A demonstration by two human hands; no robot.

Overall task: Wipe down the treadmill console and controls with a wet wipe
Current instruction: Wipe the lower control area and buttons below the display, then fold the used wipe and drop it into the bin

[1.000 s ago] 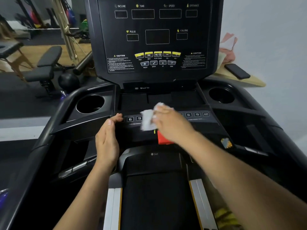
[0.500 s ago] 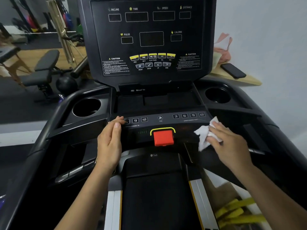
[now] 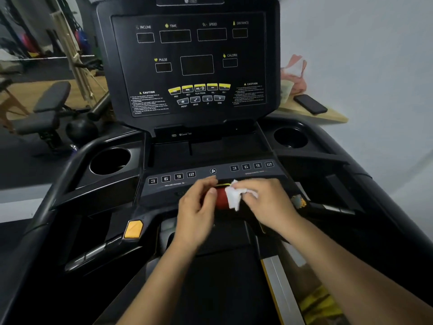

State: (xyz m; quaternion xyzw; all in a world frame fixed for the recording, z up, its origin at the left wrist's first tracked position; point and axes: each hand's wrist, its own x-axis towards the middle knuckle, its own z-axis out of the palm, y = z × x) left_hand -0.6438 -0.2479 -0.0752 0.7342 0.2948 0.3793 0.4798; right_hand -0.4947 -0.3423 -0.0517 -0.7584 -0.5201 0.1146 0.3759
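Black console (image 3: 131, 66), centre frame: right hand (image 3: 269, 202), fingers curled, bunches limp, light wet wipe (image 3: 235, 198) on red button (image 3: 220, 200); left hand (image 3: 194, 214) grip unclear.

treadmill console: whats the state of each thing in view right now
console displays, dark
red stop button, partly covered
wet wipe, crumpled, pressed on the button
right hand, grips the wipe
left hand, curled beside the button, grip unclear
phone, lying flat, screen dark
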